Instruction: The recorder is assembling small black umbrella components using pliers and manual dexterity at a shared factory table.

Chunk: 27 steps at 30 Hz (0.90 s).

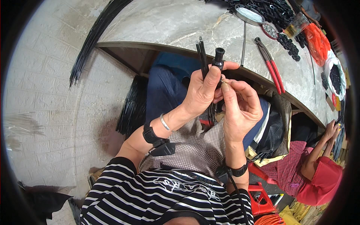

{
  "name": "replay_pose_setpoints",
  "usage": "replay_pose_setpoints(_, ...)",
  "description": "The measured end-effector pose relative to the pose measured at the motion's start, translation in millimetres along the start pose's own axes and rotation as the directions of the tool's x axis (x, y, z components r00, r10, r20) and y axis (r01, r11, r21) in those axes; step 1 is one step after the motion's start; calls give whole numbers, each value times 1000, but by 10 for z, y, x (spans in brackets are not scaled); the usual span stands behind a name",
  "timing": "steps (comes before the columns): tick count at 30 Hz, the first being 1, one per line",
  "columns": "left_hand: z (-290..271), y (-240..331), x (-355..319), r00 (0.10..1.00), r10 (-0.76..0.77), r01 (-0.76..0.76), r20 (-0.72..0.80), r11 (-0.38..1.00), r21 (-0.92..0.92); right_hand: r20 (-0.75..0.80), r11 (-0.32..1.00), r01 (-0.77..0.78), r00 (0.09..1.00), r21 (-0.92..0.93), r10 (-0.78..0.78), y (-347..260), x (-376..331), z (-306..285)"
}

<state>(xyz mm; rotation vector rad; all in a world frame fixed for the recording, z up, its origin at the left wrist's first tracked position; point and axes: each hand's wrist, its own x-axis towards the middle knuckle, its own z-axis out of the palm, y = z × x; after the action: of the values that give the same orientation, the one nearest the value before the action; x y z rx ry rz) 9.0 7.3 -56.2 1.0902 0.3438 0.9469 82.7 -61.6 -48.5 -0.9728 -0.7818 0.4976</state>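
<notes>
My left hand [204, 90] is closed around several thin black rods [202, 56] and a black tubular handle piece [218, 58] with a flared end, all pointing up and away from me. The lower ends of the rods [212, 114] show beneath my fingers. Close against it, my right hand [243, 108] pinches thumb and fingertips together at the lower part of the handle piece. Something small and pale shows at those fingertips, too small to name. Both hands are held above my lap, just in front of the table edge.
On the grey marbled table [180, 26] lie red-handled pliers [270, 65], a round tin [249, 15], a dish of small metal parts [270, 30] and heaped black pieces [275, 11]. A clear cup [296, 25] stands near a red bag [318, 43]. A person in red [322, 180] sits at right.
</notes>
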Motion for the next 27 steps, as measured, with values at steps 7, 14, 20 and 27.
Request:
replay_pose_setpoints(7, 54, 42, -78, 1000, 14, -14, -18, 1000, 11, 20, 998, -60, 998, 6, 60, -86, -70, -10)
replay_pose_setpoints(14, 120, 90, -205, 999, 35, -35, 4, 999, 6, 28, 999, -44, 999, 19, 44, -147, -177, -56)
replay_pose_setpoints(20, 176, 216, -250, 998, 42, -43, 49, 999, 17, 83, 999, -32, 996, 42, 28, -290, -168, -56)
replay_pose_setpoints(27, 172, 155, -225, 998, 36, -25, -43, 969, 245, 103, 986, -13, 994, -165, 31, -316, -72, -112)
